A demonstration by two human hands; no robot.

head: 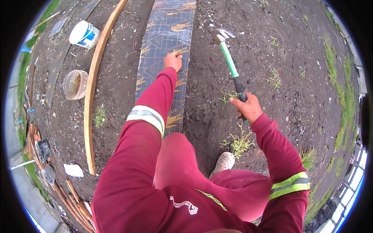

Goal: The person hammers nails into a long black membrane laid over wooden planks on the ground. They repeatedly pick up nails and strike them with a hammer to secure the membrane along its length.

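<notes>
My right hand (247,107) is closed around the dark grip of a claw hammer (229,59) with a green shaft; its head points away from me, above the soil to the right of the panel. A long, dark film-faced plywood strip (163,32) with printed yellow crocodile figures runs away from me on the ground. Over this strip is my left hand (173,60), fingers bent together near the surface; whether something small is pinched between them cannot be made out. My knee covers the near end of the strip.
A long timber batten (92,87) lies left of the strip. Beyond it are a white plastic bucket (85,34) and a clear plastic tub (75,84). Scrap wood (74,205) is piled at lower left. Grass tufts (239,144) grow from the soil near my shoe (224,163).
</notes>
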